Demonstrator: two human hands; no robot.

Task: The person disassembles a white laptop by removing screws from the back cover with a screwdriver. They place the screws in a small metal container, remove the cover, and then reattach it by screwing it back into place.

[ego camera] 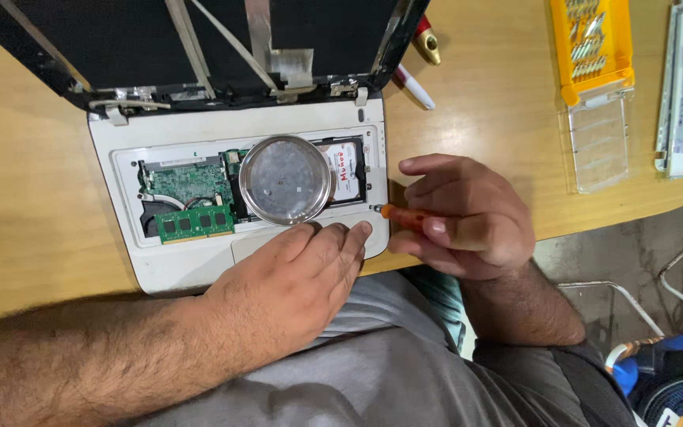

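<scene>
From the head view, the right hand (468, 217) gripped an orange-handled screwdriver (401, 216), its tip at the right edge of the opened white laptop (199, 273) on the wooden surface (33, 198). The left hand (302, 273) lay flat and released on the near palm rest, just beside a round metal dish (286, 179) resting over the exposed boards. The tip could probably slip and gouge the plastic, or a nudge could skid the dish. The screw itself was too small to make out; fingers hid most of the handle.

white laptop (199, 273), green circuit board (187, 183), orange screwdriver (401, 215), yellow bit case (592, 49)
</scene>
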